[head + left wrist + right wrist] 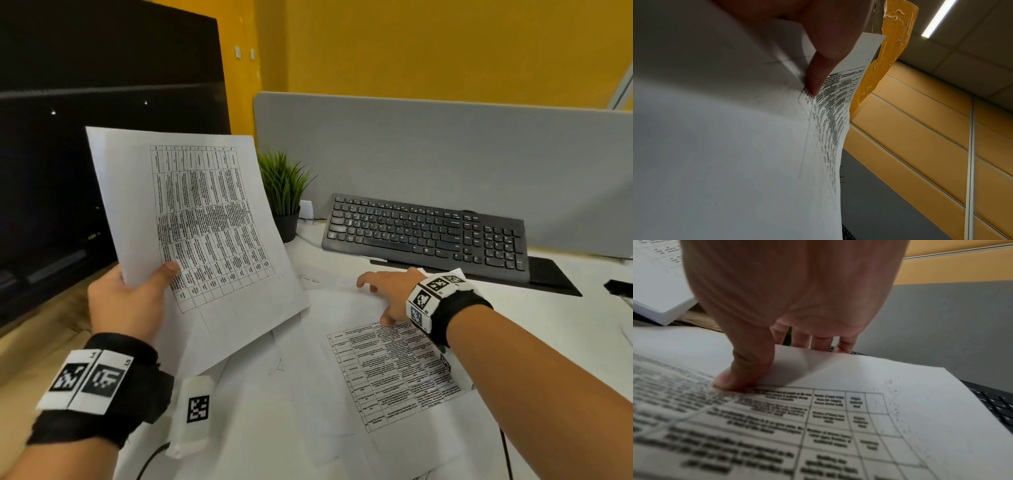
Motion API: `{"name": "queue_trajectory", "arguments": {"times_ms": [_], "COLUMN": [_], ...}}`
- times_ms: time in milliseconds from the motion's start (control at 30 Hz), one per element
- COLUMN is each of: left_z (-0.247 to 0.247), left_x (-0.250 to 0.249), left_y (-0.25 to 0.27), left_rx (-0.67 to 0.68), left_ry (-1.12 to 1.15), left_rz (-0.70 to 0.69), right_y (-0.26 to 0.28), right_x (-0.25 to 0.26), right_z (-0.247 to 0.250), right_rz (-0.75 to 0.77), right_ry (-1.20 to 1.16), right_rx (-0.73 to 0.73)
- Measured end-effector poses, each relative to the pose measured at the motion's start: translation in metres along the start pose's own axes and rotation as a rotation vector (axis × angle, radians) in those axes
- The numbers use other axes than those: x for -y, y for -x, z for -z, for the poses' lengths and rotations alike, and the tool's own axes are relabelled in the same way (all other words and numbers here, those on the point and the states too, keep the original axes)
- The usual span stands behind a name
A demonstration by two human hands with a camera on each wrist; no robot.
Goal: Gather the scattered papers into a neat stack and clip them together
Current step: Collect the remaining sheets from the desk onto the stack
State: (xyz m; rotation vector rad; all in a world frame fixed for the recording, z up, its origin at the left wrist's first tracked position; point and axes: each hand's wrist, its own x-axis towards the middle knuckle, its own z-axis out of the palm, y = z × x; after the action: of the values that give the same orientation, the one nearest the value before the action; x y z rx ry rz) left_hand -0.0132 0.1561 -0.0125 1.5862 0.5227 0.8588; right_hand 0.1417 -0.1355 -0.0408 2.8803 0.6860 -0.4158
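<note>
left hand (pixel 126 301) pinches raised printed sheets (pixel 191 219) at their lower corner, thumb on top. right hand (pixel 387 291) pinches far edge of table sheet (pixel 387 373) lying on desk (pixel 582 274); keyboard (pixel 428 233) just beyond.

**Right hand pinching a printed sheet**

Through the right wrist camera I see my right hand (pixel 789 293) filling the top of the frame. Its thumb (pixel 742 369) presses down on a printed sheet (pixel 869 426) with a table of blurred text, while the fingers (pixel 821 342) reach behind the sheet's far edge, which is lifted. Under the sheet's right corner sits a black keyboard (pixel 995 404). A grey partition (pixel 941 329) stands behind, and more held papers (pixel 657 280) show at upper left.
</note>
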Motion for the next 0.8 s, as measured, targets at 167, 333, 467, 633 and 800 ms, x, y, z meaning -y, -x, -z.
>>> {"name": "queue_trajectory", "arguments": {"times_ms": [167, 333, 467, 633, 800], "left_z": [0.003, 0.006, 0.007, 0.0, -0.028], "left_x": [0.001, 0.001, 0.002, -0.005, -0.03], "left_y": [-0.002, -0.001, 0.0, 0.004, 0.022], "left_rx": [0.006, 0.02, 0.021, 0.063, 0.23], "left_ry": [0.002, -0.012, -0.015, -0.023, 0.104], "left_rz": [0.021, 0.024, 0.019, 0.029, 0.067], "right_y": [0.004, 0.014, 0.045, 0.106, 0.115], "right_x": [0.005, 0.002, -0.021, -0.061, -0.052], "right_z": [0.004, 0.012, 0.048, 0.117, 0.13], "right_rz": [0.0, 0.001, -0.016, 0.037, 0.127], "right_ry": [0.142, 0.223, 0.048, -0.4, -1.212], "right_rx": [-0.013, -0.015, -0.155, -0.377, -0.642]}}
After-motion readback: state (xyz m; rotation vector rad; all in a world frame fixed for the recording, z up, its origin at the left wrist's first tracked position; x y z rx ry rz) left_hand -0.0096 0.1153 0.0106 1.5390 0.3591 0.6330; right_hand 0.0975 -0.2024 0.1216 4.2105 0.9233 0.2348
